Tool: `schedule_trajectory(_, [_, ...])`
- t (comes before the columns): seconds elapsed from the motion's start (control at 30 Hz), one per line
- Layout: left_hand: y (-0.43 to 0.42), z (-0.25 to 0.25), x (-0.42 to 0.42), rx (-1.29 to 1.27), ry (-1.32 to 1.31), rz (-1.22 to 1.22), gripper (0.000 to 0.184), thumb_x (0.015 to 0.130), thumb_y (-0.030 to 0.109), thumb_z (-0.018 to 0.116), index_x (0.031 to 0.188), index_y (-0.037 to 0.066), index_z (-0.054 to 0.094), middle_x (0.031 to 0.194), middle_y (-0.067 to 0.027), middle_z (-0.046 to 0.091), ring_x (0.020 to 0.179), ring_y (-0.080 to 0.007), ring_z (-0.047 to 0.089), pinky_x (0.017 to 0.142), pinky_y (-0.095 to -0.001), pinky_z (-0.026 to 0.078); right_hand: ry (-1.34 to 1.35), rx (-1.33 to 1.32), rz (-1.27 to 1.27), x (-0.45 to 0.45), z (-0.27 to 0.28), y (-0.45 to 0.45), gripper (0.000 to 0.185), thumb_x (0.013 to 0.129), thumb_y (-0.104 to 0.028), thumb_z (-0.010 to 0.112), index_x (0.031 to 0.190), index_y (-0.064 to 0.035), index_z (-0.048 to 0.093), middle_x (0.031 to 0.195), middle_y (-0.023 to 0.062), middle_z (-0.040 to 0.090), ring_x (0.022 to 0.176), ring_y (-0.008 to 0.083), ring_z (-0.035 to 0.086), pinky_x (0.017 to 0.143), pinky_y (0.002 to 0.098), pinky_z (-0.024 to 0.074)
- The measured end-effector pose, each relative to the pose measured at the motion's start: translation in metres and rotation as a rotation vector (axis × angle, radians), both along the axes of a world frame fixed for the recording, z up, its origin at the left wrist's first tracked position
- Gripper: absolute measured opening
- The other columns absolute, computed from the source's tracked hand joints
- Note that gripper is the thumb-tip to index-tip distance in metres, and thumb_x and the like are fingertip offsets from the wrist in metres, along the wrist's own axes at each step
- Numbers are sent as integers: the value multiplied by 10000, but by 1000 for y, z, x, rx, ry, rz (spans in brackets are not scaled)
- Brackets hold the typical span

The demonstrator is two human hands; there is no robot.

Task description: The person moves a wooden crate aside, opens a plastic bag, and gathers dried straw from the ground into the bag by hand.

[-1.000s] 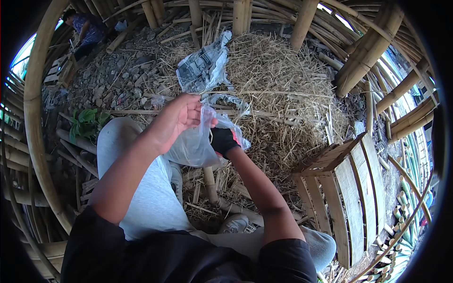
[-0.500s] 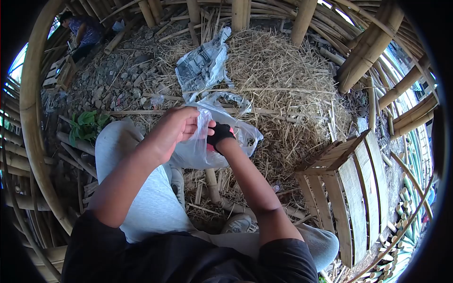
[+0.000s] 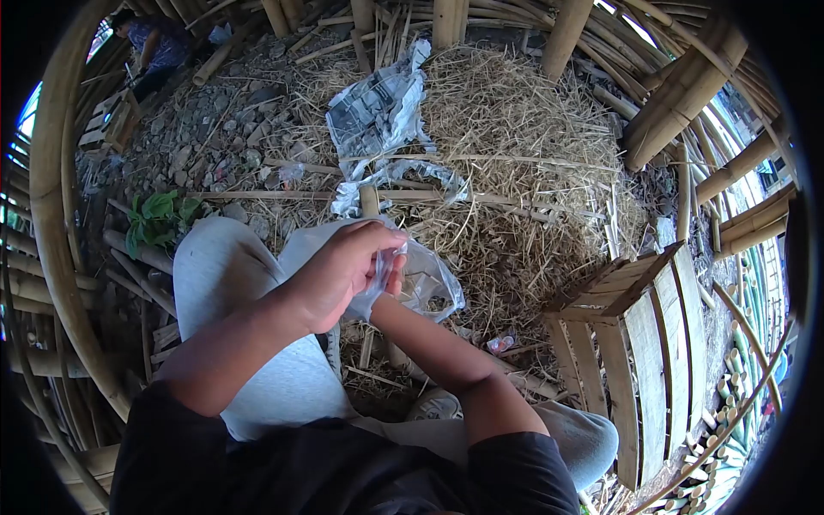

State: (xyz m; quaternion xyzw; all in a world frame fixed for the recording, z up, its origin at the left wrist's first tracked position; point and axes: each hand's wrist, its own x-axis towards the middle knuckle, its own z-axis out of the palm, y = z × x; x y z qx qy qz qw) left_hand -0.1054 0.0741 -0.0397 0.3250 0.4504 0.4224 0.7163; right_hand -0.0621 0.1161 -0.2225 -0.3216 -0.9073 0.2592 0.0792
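My left hand (image 3: 350,268) is closed on the rim of a clear plastic bag (image 3: 425,276), in front of my knees. The right forearm passes under my left hand toward the bag. My right hand is hidden behind the left hand and the bag, so its fingers and anything in them do not show. Beyond the bag, torn newspaper (image 3: 378,112) lies at the edge of a straw heap (image 3: 524,129).
A slatted wooden crate (image 3: 639,343) stands at the right. Bamboo poles (image 3: 687,94) surround the area. A leafy plant (image 3: 154,219) grows at the left, near rubble (image 3: 193,137). Another person (image 3: 154,43) is at the far upper left beside a small crate (image 3: 110,124).
The black-gloved right hand has moved left and out of sight behind my left hand. My left hand has shifted slightly right and down, still gripping the bag.
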Motion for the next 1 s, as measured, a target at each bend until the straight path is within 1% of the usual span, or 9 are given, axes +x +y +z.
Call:
schedule_trajectory(0.1, [-13, 0, 2, -34, -59, -52, 239, 941, 308, 549, 1013, 80, 557, 882, -41, 574, 748, -187, 572, 796, -347, 461, -14, -44, 16, 1, 2, 10, 599, 799, -563, 698, 1239, -158, 665, 1203, 123, 698, 1105, 293, 665, 914, 396, 508])
schedule_trajectory(0.27, [12, -9, -9, -22, 61, -19, 186, 913, 249, 610, 968, 79, 559, 876, -36, 577, 767, -172, 573, 790, -338, 458, -100, -192, 3, 8, 13, 51, 622, 797, -578, 696, 1252, -156, 660, 1209, 125, 696, 1109, 294, 664, 919, 395, 506])
schedule_trajectory(0.67, [34, -2, -30, 87, 145, 416, 186, 826, 136, 640, 968, 62, 547, 897, -50, 563, 771, -167, 556, 751, -340, 454, -30, -515, 18, 76, 93, 104, 675, 791, -613, 693, 1281, -151, 648, 1221, 130, 691, 1118, 297, 661, 932, 393, 503])
schedule_trajectory(0.8, [37, -6, -30, 106, 122, 451, 172, 831, 139, 631, 961, 61, 549, 879, -44, 556, 760, -165, 559, 736, -339, 455, 34, -386, -27, 106, 122, 101, 693, 789, -624, 692, 1291, -149, 644, 1225, 132, 690, 1121, 298, 660, 936, 392, 501])
schedule_trajectory(0.83, [37, -9, -31, 107, 107, 461, 150, 833, 135, 631, 940, 61, 557, 869, -46, 561, 751, -168, 573, 723, -346, 467, 46, -239, -46, 113, 126, 98, 626, 888, -589, 614, 1343, -160, 619, 1231, 150, 682, 1108, 306, 659, 947, 370, 498])
schedule_trajectory(0.9, [38, -9, -33, 110, 90, 466, 126, 835, 129, 628, 919, 62, 563, 861, -47, 562, 742, -169, 585, 711, -352, 476, 272, -207, -54, 129, 131, 102, 504, 957, -461, 594, 1354, -152, 611, 1249, 140, 677, 1100, 314, 656, 950, 348, 498])
schedule_trajectory(0.93, [38, -9, -33, 112, 88, 462, 123, 836, 127, 626, 918, 61, 562, 862, -46, 559, 742, -167, 582, 712, -351, 474, 402, -231, -44, 142, 136, 104, 458, 1002, -373, 585, 1362, -90, 595, 1261, 140, 667, 1131, 257, 644, 990, 321, 480])
schedule_trajectory(0.97, [38, -9, -32, 113, 85, 459, 120, 836, 125, 623, 917, 61, 560, 863, -44, 556, 742, -166, 579, 713, -350, 472, 661, -497, -58, 156, 123, 110, 553, 1007, -429, 570, 1364, -7, 562, 1259, 154, 666, 1135, 260, 645, 1013, 359, 471])
schedule_trajectory(1.0, [37, -8, -31, 111, 89, 459, 119, 837, 124, 622, 915, 61, 559, 865, -44, 555, 743, -165, 576, 713, -349, 470, 872, -579, -100, 165, 121, 112, 542, 1015, -427, 557, 1353, -4, 572, 1224, 141, 680, 1114, 232, 649, 979, 356, 486])
